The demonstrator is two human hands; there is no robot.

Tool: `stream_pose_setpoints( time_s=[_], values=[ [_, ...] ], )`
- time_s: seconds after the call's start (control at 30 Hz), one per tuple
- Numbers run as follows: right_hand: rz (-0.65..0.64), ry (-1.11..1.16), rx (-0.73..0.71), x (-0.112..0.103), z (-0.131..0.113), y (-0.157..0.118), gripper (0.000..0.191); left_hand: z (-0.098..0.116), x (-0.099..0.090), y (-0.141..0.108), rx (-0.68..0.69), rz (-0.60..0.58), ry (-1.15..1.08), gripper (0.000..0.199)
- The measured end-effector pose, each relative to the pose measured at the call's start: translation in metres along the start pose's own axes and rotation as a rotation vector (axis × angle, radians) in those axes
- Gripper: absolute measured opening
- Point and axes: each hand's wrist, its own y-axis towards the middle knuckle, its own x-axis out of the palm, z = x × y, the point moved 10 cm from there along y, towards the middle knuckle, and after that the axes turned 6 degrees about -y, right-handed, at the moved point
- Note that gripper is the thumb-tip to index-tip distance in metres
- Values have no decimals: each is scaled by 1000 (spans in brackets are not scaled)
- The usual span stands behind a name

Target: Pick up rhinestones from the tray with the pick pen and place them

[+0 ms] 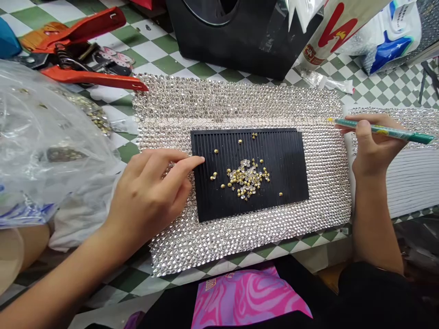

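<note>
My right hand (375,137) is closed round a slim green pencil (394,131) with a yellow tip. That tip is over the right part of a rhinestone sheet (325,183), at the end of a pale row (219,122) that crosses it. On the sheet lies a black ribbed tray (284,164), slightly tilted. A heap of loose rhinestones (247,179), clear and gold-backed, sits mid-tray, with several scattered around. My left hand (154,187) has its index finger stretched out, touching the tray's left edge; the other fingers are bent and grip nothing visible.
Red-handled pliers (85,50) rest at the upper left, one handle over the sheet's corner. Clear plastic bags (51,146) fill the left side. A black box (233,41) stands behind the sheet. A second rhinestone sheet (418,121) and white ridged material (411,183) lie rightward.
</note>
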Motion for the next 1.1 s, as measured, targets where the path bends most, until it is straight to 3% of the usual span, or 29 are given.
stream_pose_setpoints(
  time_s=[0.2, 0.27, 0.4, 0.53, 1.1],
  values=[
    [-18, 50, -33, 4, -26, -8, 20, -4, 3, -3, -44, -30, -16, 36],
    [-124, 59, -54, 15, -46, -20, 23, -7, 6, -5, -85, -69, -37, 39],
    [-517, 8, -116, 56, -85, -55, 29, -9, 8, -8, -114, -92, -58, 39],
    [-679, 87, -195, 75, -110, -73, 33, -10, 10, -9, -121, -100, -63, 38],
    [-677, 97, -181, 83, -113, -71, 31, -10, 8, -7, -122, -89, -77, 39]
  ],
)
